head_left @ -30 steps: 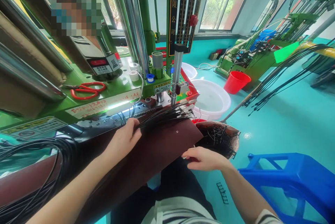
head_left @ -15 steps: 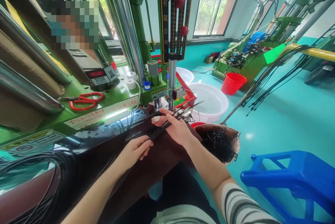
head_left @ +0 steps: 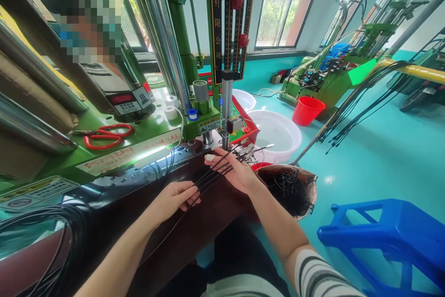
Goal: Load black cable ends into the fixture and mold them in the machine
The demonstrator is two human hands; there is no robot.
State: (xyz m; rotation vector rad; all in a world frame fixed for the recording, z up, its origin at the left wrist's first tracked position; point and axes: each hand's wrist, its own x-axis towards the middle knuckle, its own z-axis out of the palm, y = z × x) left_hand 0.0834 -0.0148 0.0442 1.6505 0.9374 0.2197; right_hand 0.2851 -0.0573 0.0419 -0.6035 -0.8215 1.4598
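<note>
Several thin black cables (head_left: 211, 174) run between my two hands above the dark red-brown tabletop (head_left: 222, 199). My left hand (head_left: 181, 197) pinches them between thumb and fingers. Farther along, near the cable ends, my right hand (head_left: 234, 172) has them across its palm under the thumb, its fingers partly extended. A white wrap (head_left: 209, 158) sits on one right fingertip. Past the right hand the cable tips (head_left: 267, 147) stick out toward the white basin. One loose cable hangs below my left hand.
Behind the hands stands a green press (head_left: 139, 148) with red-handled scissors (head_left: 107, 137) on its ledge. A coil of black cable (head_left: 69, 227) lies at left. To the right are a bin of black scraps (head_left: 309, 186), a white basin (head_left: 295, 137), a red bucket (head_left: 308, 110) and a blue stool (head_left: 375, 213).
The cables between my hands have fanned apart from a tight bundle. My right hand has opened slightly and shifted a little, and one cable now droops below the left hand.
</note>
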